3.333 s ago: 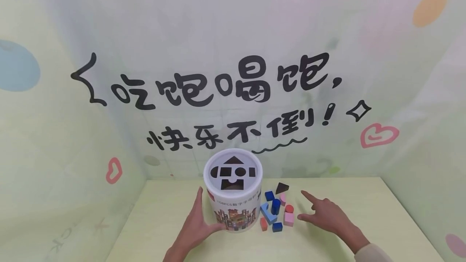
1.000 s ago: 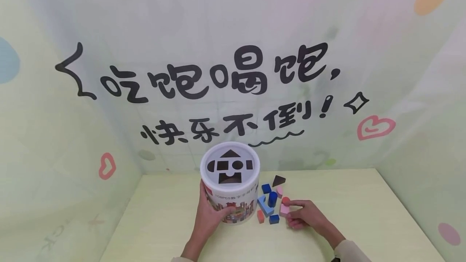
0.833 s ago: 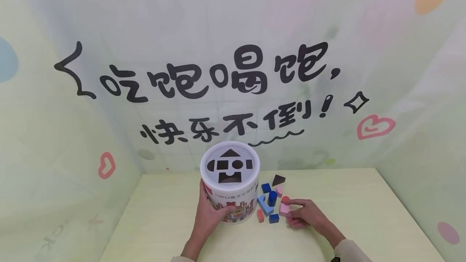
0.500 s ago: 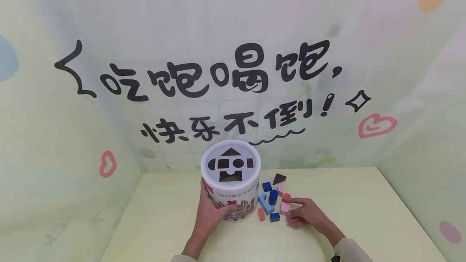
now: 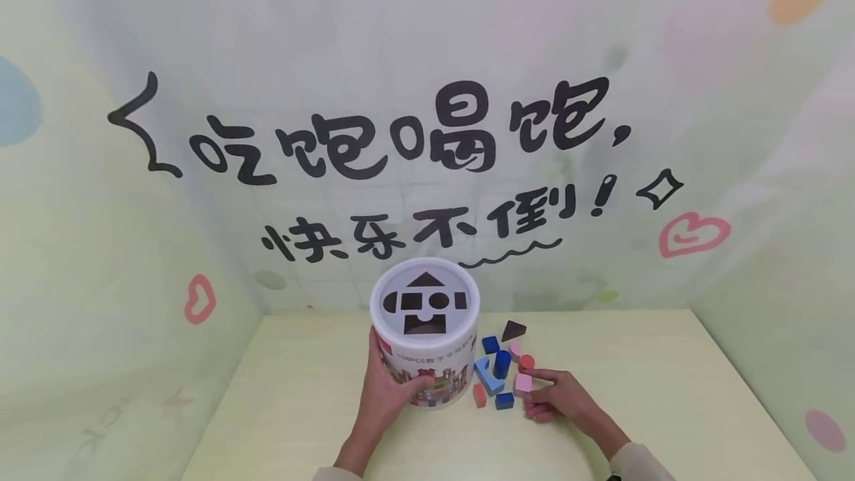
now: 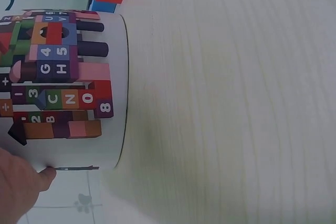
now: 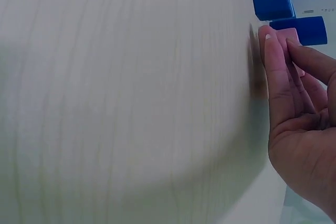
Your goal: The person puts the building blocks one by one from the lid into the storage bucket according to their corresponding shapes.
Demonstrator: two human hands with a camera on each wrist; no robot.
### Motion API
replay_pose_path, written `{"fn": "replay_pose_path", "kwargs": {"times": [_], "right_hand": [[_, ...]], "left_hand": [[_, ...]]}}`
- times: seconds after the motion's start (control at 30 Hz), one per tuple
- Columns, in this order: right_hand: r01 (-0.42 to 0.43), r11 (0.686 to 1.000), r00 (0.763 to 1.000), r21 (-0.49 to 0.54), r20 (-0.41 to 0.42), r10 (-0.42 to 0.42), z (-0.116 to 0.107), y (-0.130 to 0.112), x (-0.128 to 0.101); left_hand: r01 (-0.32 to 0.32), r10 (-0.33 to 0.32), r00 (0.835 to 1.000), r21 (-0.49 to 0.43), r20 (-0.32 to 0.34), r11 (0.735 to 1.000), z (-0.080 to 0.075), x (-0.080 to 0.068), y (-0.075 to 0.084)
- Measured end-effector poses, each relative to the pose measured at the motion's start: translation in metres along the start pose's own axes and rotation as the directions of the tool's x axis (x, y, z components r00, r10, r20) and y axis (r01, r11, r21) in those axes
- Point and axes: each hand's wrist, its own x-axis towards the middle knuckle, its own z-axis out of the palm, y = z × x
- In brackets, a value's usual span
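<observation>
Left hand (image 5: pixel 386 396) clamping round printed tub (image 5: pixel 427 355), thumb lying across front; tub standing on pale table (image 5: pixel 300 392), white lid (image 5: pixel 399 284) showing cut-out shapes on top. Over to right hand (image 5: pixel 562 396): fingers pinching pink block (image 5: pixel 523 383) at right edge of cluster, just in front of red round piece (image 5: pixel 527 362). Dark blue cylinder (image 5: pixel 502 364) standing left of pink block, light-blue arched block (image 5: pixel 488 377) lying between cylinder and tub. Orange block (image 5: pixel 479 396) and small blue block (image 5: pixel 504 401) sitting nearest person, dark triangle (image 5: pixel 513 330) resting farthest back.
</observation>
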Motion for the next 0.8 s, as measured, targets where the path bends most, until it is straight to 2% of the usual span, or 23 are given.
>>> {"fn": "replay_pose_path", "kwargs": {"times": [0.2, 0.3, 0.5, 0.8], "right_hand": [[0.021, 1.000, 0.999, -0.005, 0.037, -0.020, -0.005, -0.003, -0.002], [0.036, 0.999, 0.998, 0.005, 0.051, -0.036, -0.008, -0.007, -0.002], [0.049, 0.998, 0.995, 0.037, 0.082, -0.052, -0.011, -0.021, -0.008], [0.095, 0.995, 0.989, 0.023, 0.114, -0.097, -0.010, -0.046, -0.015]], "left_hand": [[-0.013, 0.013, 1.000, 0.015, 0.011, 1.000, 0.001, -0.001, 0.002], [-0.019, 0.019, 1.000, -0.007, 0.010, 1.000, 0.001, -0.001, 0.001], [-0.016, 0.016, 1.000, -0.001, 0.007, 1.000, 0.000, -0.001, -0.001], [-0.045, 0.045, 0.999, -0.004, 0.015, 0.999, -0.001, 0.000, -0.001]]}}
